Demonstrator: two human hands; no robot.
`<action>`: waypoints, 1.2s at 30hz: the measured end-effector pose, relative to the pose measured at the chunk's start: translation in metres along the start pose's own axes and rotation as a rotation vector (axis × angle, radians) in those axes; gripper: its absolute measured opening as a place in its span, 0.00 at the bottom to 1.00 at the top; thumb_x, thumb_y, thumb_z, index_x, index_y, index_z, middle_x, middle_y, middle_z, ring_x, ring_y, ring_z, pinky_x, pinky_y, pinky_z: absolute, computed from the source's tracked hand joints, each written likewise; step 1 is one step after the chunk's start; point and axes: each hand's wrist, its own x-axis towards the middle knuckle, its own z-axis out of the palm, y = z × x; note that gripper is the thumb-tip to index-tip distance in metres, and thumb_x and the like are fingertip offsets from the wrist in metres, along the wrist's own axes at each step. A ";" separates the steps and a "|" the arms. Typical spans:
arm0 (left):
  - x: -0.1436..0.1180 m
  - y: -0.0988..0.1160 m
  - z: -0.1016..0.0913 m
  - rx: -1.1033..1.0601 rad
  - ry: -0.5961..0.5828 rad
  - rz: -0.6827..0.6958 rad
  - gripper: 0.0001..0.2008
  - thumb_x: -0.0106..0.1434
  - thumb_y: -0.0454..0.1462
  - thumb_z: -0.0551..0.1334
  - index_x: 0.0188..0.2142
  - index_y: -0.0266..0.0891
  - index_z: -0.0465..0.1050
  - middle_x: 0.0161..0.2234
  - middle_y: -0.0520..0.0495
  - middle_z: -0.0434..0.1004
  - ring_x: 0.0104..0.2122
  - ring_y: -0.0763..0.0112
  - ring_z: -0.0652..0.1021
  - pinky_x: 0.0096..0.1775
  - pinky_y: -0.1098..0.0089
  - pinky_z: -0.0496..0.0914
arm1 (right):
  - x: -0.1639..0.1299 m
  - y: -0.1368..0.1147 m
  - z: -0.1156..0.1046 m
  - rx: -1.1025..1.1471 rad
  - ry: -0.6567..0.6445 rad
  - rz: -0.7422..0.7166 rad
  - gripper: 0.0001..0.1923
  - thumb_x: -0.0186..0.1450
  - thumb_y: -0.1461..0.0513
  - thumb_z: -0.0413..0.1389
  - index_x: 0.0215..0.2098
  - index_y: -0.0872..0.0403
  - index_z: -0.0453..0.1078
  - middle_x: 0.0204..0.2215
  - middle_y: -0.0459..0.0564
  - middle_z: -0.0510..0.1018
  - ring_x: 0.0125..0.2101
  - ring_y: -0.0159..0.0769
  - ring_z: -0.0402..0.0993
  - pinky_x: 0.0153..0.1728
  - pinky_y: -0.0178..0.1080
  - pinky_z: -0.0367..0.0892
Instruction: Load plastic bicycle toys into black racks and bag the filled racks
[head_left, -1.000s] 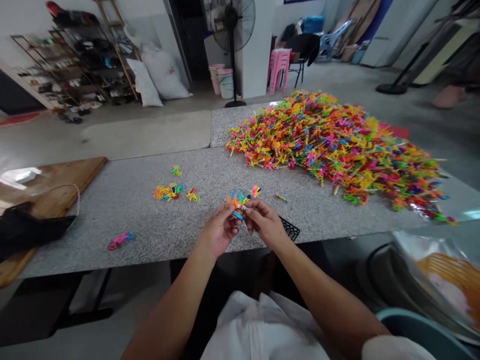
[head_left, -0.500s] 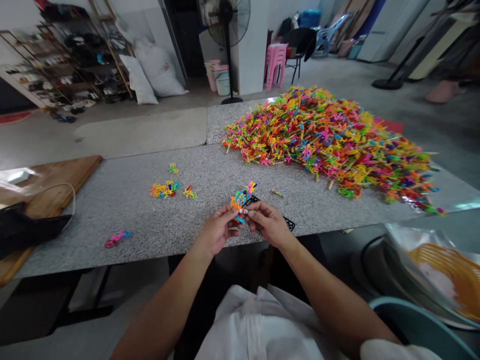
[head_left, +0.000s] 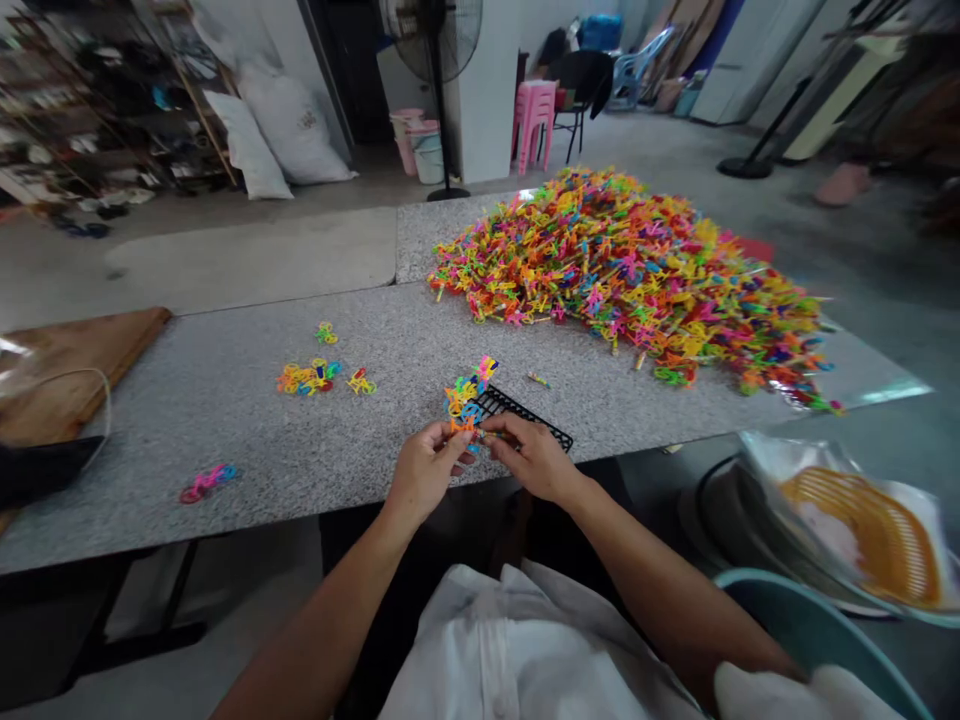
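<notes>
Plastic, bright and many-coloured, is what I have between my fingers: a small cluster (head_left: 466,396) of linked pieces in orange, blue, yellow and pink, held up just above the near edge of the table (head_left: 247,440); my left hand (head_left: 424,472) pinches it from below with thumb and forefinger closed on its lower end, the other fingers curled loosely; my right hand (head_left: 534,458) meets it from the other side, fingertips closed on the same low end, so both hands grip one spot, which I judge suits fitting one piece to another; the cluster's top fans up and away from me, its pink tip highest; exactly how the pieces join I cannot tell, they are too small; a black grid (head_left: 525,412) lies flat on the table just beyond my right hand, close where I can reach it; the big heap (head_left: 630,270) of the same coloured pieces sits farther off to the right, well apart from my hands; a few little bunches (head_left: 306,378) lie to the left, and a pink one (head_left: 204,482) nearer the edge; an orange basket (head_left: 862,540) rests low at my right.
</notes>
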 end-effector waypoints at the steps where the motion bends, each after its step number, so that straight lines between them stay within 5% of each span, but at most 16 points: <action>1: 0.001 -0.002 0.001 -0.002 -0.017 -0.005 0.26 0.58 0.58 0.73 0.39 0.39 0.79 0.34 0.46 0.84 0.31 0.67 0.83 0.30 0.72 0.74 | -0.002 0.005 -0.001 -0.057 -0.008 -0.039 0.10 0.79 0.58 0.57 0.53 0.50 0.78 0.40 0.51 0.85 0.39 0.38 0.82 0.43 0.40 0.75; 4: 0.004 -0.010 0.005 0.035 -0.075 -0.007 0.25 0.57 0.58 0.74 0.38 0.39 0.79 0.28 0.50 0.80 0.27 0.69 0.80 0.29 0.72 0.73 | -0.012 0.019 -0.003 -0.187 -0.024 -0.133 0.09 0.78 0.58 0.59 0.52 0.50 0.79 0.45 0.55 0.84 0.46 0.42 0.81 0.50 0.43 0.75; 7: 0.004 -0.021 0.009 0.087 -0.108 -0.012 0.25 0.58 0.57 0.73 0.41 0.39 0.80 0.28 0.49 0.81 0.27 0.68 0.79 0.28 0.71 0.73 | -0.022 0.030 -0.002 -0.219 -0.020 -0.118 0.06 0.76 0.58 0.61 0.46 0.51 0.80 0.41 0.53 0.82 0.42 0.41 0.79 0.46 0.41 0.74; 12: 0.004 -0.040 0.009 -0.017 -0.053 -0.012 0.30 0.55 0.53 0.77 0.51 0.40 0.79 0.51 0.40 0.85 0.41 0.62 0.84 0.37 0.66 0.79 | -0.027 0.038 0.004 -0.104 0.085 0.240 0.09 0.71 0.55 0.64 0.36 0.52 0.77 0.29 0.45 0.78 0.30 0.35 0.72 0.33 0.36 0.66; 18: 0.012 -0.055 0.002 -0.055 -0.098 -0.029 0.30 0.59 0.55 0.74 0.53 0.38 0.79 0.46 0.40 0.85 0.38 0.62 0.84 0.38 0.65 0.79 | -0.022 0.039 0.005 0.112 0.133 0.421 0.17 0.66 0.47 0.63 0.37 0.52 0.78 0.26 0.43 0.77 0.26 0.33 0.68 0.28 0.35 0.62; 23: 0.037 -0.076 -0.017 0.151 0.179 0.095 0.19 0.66 0.48 0.70 0.51 0.38 0.81 0.45 0.40 0.86 0.40 0.61 0.85 0.42 0.64 0.80 | -0.003 0.046 0.006 0.133 0.288 0.568 0.14 0.67 0.49 0.61 0.34 0.51 0.72 0.20 0.41 0.73 0.18 0.33 0.67 0.23 0.35 0.62; 26: 0.060 -0.083 -0.026 0.206 0.261 0.077 0.21 0.67 0.38 0.68 0.59 0.36 0.77 0.53 0.36 0.85 0.41 0.62 0.85 0.40 0.65 0.80 | 0.015 0.047 0.019 0.098 0.276 0.621 0.10 0.68 0.53 0.61 0.35 0.51 0.73 0.21 0.42 0.76 0.20 0.35 0.73 0.24 0.35 0.65; 31: 0.091 -0.072 -0.025 0.158 0.120 0.032 0.30 0.67 0.33 0.67 0.68 0.40 0.73 0.66 0.35 0.77 0.42 0.62 0.87 0.35 0.67 0.81 | 0.039 0.045 0.048 -0.215 0.193 0.535 0.09 0.73 0.56 0.59 0.41 0.52 0.78 0.31 0.49 0.86 0.33 0.41 0.83 0.36 0.36 0.69; 36: 0.102 -0.064 -0.022 0.335 -0.024 -0.004 0.27 0.68 0.30 0.63 0.64 0.45 0.79 0.47 0.45 0.88 0.38 0.63 0.86 0.32 0.72 0.76 | 0.048 0.047 0.059 -0.483 0.138 0.564 0.11 0.76 0.59 0.58 0.48 0.54 0.80 0.43 0.55 0.88 0.43 0.45 0.85 0.42 0.37 0.68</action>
